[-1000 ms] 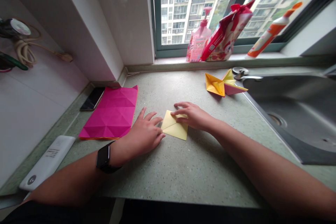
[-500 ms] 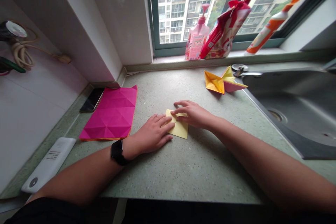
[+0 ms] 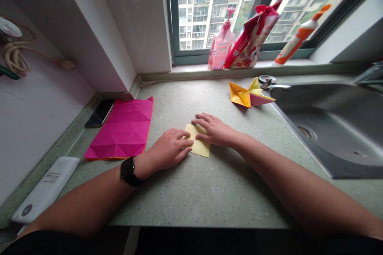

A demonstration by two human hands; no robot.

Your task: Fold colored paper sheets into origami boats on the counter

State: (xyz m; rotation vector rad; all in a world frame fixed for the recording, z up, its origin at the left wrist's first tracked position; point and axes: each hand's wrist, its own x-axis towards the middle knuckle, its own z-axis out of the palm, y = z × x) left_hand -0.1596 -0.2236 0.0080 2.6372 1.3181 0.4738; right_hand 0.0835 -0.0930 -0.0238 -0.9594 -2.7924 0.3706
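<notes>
The speckled countertop (image 3: 191,195) is bearing everything, with magenta sheets (image 3: 119,129) lying toward its left. The left hand (image 3: 169,149) and the right hand (image 3: 218,130) are spreading their fingers, neither clenching nor grasping anything (how hard they are pressing, one cannot tell). Between them the yellow paper (image 3: 202,150), smallest of all, is lying flat near the countertop's middle. The person seems to be steadying and smoothing a fold; the next move is probably calling for light, even fingertip pressure. Compared with a second ago, the left fingers are reaching over the paper rather than stopping at its edge; the right hand is staying put.
</notes>
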